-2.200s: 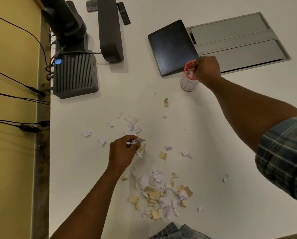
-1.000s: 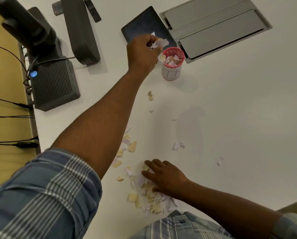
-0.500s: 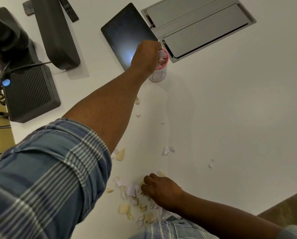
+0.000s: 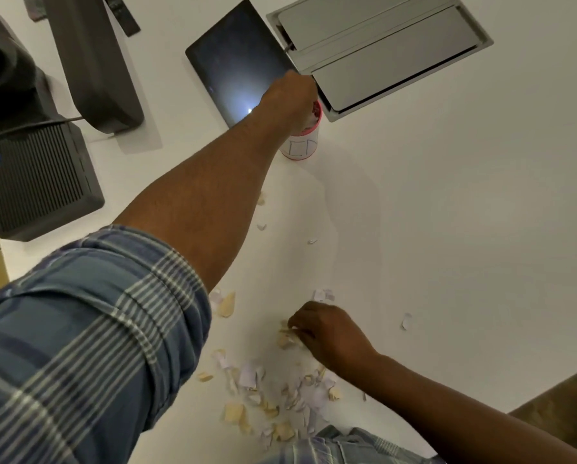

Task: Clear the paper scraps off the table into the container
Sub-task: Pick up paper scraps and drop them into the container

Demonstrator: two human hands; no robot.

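A white container [image 4: 300,147] with a pink rim stands on the white table [image 4: 448,212], with paper scraps inside. My left hand [image 4: 290,98] reaches over its mouth and covers most of the rim, fingers bunched down into it; what they hold is hidden. A pile of white and tan paper scraps [image 4: 273,393] lies at the near edge. My right hand [image 4: 324,329] rests on the pile's far side, fingers curled on a few tan scraps. Single scraps [image 4: 406,321] lie scattered around.
A dark tablet [image 4: 237,58] lies just behind the container, beside a grey metal cable hatch [image 4: 381,51] set in the table. Black devices [image 4: 42,182] with cables stand at the far left. The table's near right corner drops off [image 4: 548,390].
My left hand carried scraps from the pile to the container and now sits lower in its mouth. My right hand left the container, came down on the pile and closed its fingers on scraps.
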